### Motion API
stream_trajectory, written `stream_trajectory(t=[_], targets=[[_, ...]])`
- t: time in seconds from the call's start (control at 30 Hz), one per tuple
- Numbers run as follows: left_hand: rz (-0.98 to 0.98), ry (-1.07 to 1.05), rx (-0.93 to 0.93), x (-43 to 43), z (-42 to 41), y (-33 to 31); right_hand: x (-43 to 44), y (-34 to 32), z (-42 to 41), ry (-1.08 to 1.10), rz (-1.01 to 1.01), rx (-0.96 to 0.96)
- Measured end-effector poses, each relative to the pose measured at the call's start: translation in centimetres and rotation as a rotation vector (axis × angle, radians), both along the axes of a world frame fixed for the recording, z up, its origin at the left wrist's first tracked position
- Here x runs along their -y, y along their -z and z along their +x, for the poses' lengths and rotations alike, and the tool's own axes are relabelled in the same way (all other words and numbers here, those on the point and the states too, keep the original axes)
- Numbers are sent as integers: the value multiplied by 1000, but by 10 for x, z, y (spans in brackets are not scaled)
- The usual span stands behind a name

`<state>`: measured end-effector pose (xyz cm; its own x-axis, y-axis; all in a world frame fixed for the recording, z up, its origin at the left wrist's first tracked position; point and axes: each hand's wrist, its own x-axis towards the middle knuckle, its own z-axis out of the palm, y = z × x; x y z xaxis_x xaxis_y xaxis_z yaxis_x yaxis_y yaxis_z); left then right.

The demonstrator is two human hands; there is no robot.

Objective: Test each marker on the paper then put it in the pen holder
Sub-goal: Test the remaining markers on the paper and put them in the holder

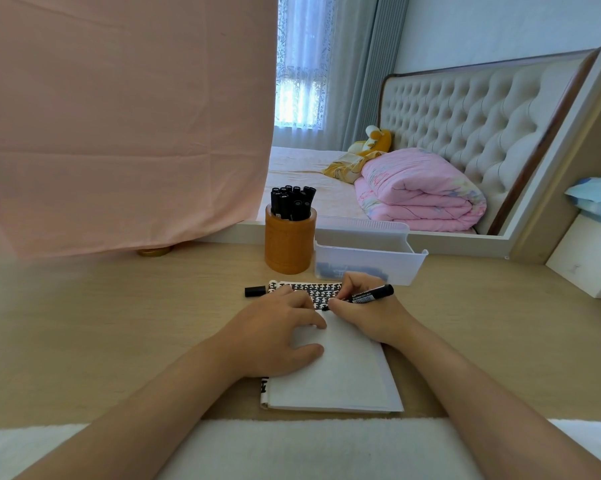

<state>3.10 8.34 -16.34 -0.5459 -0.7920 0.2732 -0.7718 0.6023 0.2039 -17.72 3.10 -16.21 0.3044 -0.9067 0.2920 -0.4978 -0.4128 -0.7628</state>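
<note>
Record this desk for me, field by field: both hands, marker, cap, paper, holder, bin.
left hand: lies flat on the paper, holding it down
right hand: grips the marker, tip at the paper
cap: off, lying on the desk left of the paper's top edge
paper: black marks across the top, blank below
holder: upright behind the paper, with several black markers in it
bin: clear, right of the holder; dark things inside, too blurred to name
</note>
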Motion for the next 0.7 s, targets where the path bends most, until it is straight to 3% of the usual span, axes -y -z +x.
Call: stream_trajectory(t=[0.27, 0.47, 0.6, 0.7], targets=[[-15, 12, -23, 0, 0, 1, 0, 0, 0, 11, 25, 8], [-17, 8, -17, 0, 1, -2, -4, -2, -3, 67, 125, 255], [-25, -26, -240, 3, 9, -4, -7, -9, -3, 44, 80, 322], [-110, -187, -352, 15, 23, -1, -6, -12, -2, 5, 99, 356]])
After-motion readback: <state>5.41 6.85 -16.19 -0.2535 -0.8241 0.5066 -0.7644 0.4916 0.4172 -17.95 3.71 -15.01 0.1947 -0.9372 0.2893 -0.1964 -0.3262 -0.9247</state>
